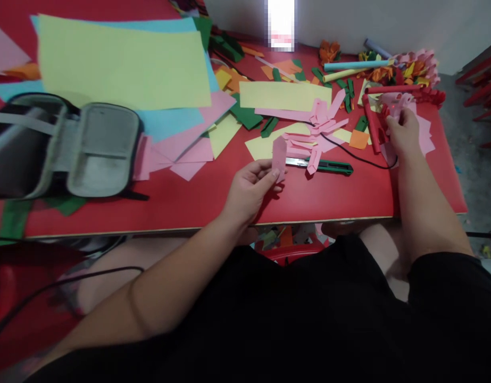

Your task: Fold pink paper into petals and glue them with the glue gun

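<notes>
My left hand [253, 189] pinches a small pink paper piece [279, 154] with a pointed top, held upright above the table's front part. Far to the right, my right hand [407, 133] is wrapped round a pink glue gun [394, 103], whose black cord [360, 156] curls back across the table. A green utility knife [329, 166] with its blade out lies just right of my left hand. Folded pink paper strips [321, 122] are heaped behind the knife, one lying across it. Red paper tubes [372, 125] rest beside the glue gun.
Large yellow [121, 64], blue and pink sheets cover the table's left side. An open grey zip case [103, 149] stands in front of them. Paper flowers [416, 69] and rolled paper stems lie at the back right. Green scraps [247, 111] are scattered about the red table [181, 210].
</notes>
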A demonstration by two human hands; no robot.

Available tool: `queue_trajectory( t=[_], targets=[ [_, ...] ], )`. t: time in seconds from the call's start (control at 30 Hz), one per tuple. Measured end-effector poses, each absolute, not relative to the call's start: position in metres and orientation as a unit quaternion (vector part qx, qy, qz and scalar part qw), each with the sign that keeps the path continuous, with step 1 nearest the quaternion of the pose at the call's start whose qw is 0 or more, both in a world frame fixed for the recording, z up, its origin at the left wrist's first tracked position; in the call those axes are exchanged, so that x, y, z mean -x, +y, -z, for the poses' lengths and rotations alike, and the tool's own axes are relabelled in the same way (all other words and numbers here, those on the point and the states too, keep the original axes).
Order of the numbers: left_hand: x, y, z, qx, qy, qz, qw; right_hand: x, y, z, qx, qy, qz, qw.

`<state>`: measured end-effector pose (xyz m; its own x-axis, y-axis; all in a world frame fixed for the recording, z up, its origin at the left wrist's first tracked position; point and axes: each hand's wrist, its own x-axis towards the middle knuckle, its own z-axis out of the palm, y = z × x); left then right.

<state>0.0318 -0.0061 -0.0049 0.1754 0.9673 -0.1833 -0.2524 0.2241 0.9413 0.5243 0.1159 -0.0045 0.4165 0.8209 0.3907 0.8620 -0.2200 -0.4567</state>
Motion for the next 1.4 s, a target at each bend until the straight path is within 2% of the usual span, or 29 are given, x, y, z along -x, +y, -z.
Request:
queue_trajectory(
  t=[0.07,0.17,0.2,0.27,0.33,0.4,0.47,0.6,0.73,0.8,0.87,0.97,1.13,1.4],
  targets=[
    [-0.032,-0.005,0.006,-0.4,0.437,-0.473,0.652,-0.509,0.108,-0.008,0.795,-0.472,0.069,0.375],
    [-0.032,-0.004,0.007,-0.391,0.437,-0.472,0.658,-0.462,0.081,-0.028,0.665,-0.594,0.108,0.441],
    [-0.032,-0.004,0.007,-0.389,0.437,-0.471,0.659,-0.441,0.07,-0.032,0.61,-0.671,0.059,0.418],
    [-0.033,-0.004,0.007,-0.383,0.435,-0.472,0.664,-0.397,0.047,-0.037,0.501,-0.815,-0.051,0.287],
    [-0.034,-0.004,0.005,-0.374,0.433,-0.474,0.669,-0.359,0.032,-0.035,0.415,-0.888,-0.098,0.174],
    [-0.035,-0.004,0.004,-0.368,0.436,-0.472,0.672,-0.337,0.026,-0.029,0.413,-0.895,-0.09,0.139],
    [-0.035,-0.004,0.002,-0.365,0.443,-0.467,0.673,-0.332,0.029,-0.021,0.429,-0.889,-0.075,0.14],
    [-0.036,-0.002,0.0,-0.365,0.442,-0.468,0.673,-0.343,0.041,-0.011,0.411,-0.891,-0.077,0.176],
    [-0.04,-0.001,-0.001,-0.37,0.443,-0.466,0.671,-0.332,0.026,-0.031,0.41,-0.846,-0.116,0.32],
    [-0.042,-0.002,-0.003,-0.373,0.446,-0.463,0.669,-0.315,0.011,-0.045,0.437,-0.784,-0.181,0.401],
    [-0.045,-0.003,-0.005,-0.385,0.449,-0.453,0.667,-0.295,0.0,-0.052,0.453,-0.725,-0.282,0.437],
    [-0.048,-0.005,-0.008,-0.418,0.453,-0.434,0.657,-0.275,-0.001,-0.046,0.459,-0.661,-0.367,0.467],
    [-0.05,-0.004,-0.005,-0.461,0.46,-0.427,0.628,-0.27,0.017,-0.024,0.496,-0.634,-0.35,0.478],
    [-0.05,-0.004,0.002,-0.47,0.456,-0.418,0.63,-0.271,0.025,-0.019,0.501,-0.638,-0.357,0.464]
  ],
)
